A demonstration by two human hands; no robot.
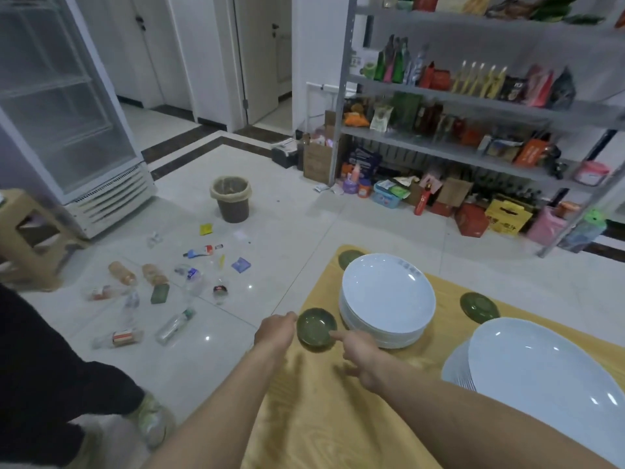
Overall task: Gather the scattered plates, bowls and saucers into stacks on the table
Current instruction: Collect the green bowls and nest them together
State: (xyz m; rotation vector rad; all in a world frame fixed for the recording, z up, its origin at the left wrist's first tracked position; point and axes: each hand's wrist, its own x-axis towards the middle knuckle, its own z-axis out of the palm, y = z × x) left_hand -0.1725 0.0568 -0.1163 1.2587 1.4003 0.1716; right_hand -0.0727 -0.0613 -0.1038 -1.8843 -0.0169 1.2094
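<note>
A small green saucer (pixel 316 330) lies near the left edge of the yellow table (pixel 321 418). My left hand (pixel 275 331) grips its left rim, fingers hidden behind it. My right hand (pixel 358 353) touches its right rim with a straight index finger. Just right of it stands a stack of white plates (pixel 387 299). A second stack of larger white plates (pixel 537 374) sits at the near right. Two more green saucers lie apart: one (pixel 350 258) behind the first stack, one (pixel 479 308) between the stacks.
Bottles and litter (pixel 159 289) are strewn on the tiled floor left of the table, by a brown bin (pixel 232 203). A person's dark-clothed leg (pixel 50 384) stands at the near left. A stocked metal shelf (pixel 473 113) runs behind the table; a glass-door fridge (pixel 67 106) stands far left.
</note>
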